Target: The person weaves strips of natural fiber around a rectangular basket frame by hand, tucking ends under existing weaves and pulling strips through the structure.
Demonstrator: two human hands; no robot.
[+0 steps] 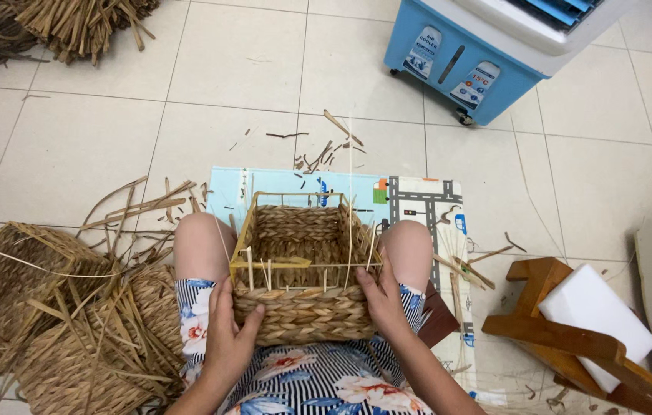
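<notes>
Hands low centre: your left hand [232,330] and right hand [378,300] clasp the half-woven rectangular straw basket [303,265], fingers curled closed round its near wall.

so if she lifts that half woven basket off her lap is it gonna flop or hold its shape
The half-woven basket would probably hold its shape: a yellow wire frame shows along the rim. It looks light, being hollow dried braid. The unwoven upper near wall, only thin upright stakes, may flex. The left hand and right hand grip its near corners.
</notes>
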